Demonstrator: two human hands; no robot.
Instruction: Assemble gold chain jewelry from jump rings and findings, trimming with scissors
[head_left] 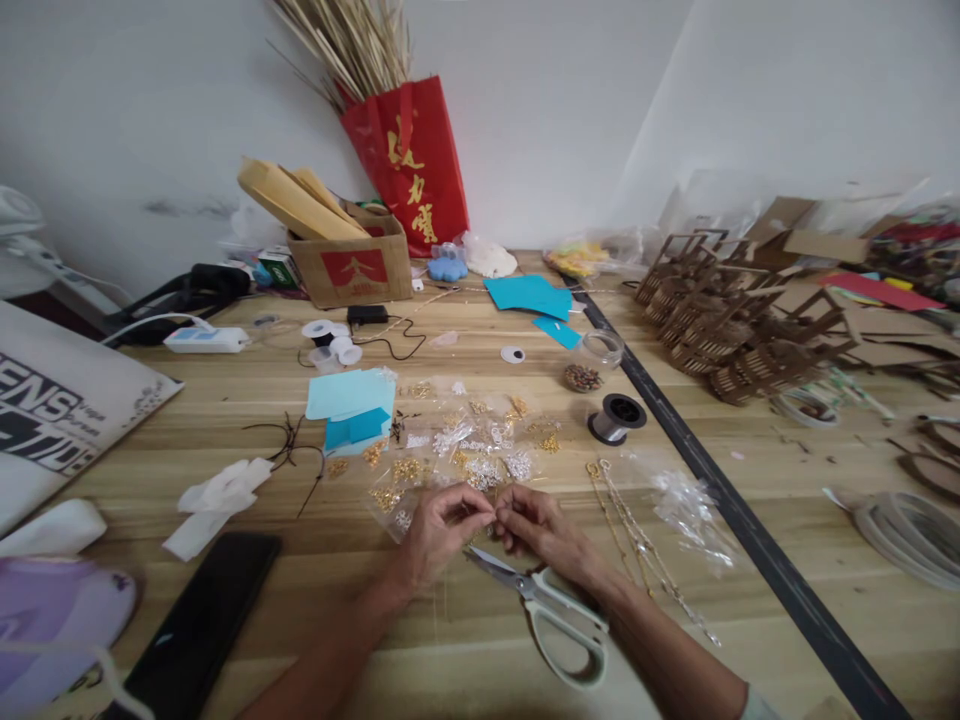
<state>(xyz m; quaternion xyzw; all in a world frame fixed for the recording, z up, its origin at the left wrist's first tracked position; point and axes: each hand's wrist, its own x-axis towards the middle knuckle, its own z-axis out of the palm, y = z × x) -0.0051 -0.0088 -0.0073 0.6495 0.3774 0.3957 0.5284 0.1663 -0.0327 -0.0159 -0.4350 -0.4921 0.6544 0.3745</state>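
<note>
My left hand (444, 530) and my right hand (536, 528) meet above the wooden table, fingertips pinched close together. What they pinch is too small to make out. Just below them lie scissors (566, 610) with pale handles, blades pointing up and left toward my fingers. Beyond my fingertips are small clear bags (480, 465) of gold and silver findings. Gold and silver chains (645, 545) lie to the right of my right hand. A spool of wire (618, 418) stands farther back on the right.
A black phone (202, 620) and white tissue (217, 503) lie at left. Blue paper (351, 395), a jar of beads (591, 365), a cardboard box (356, 262) and a red bag (412, 165) are farther back. Brown woven items (742, 320) stand right of a black strip (697, 460).
</note>
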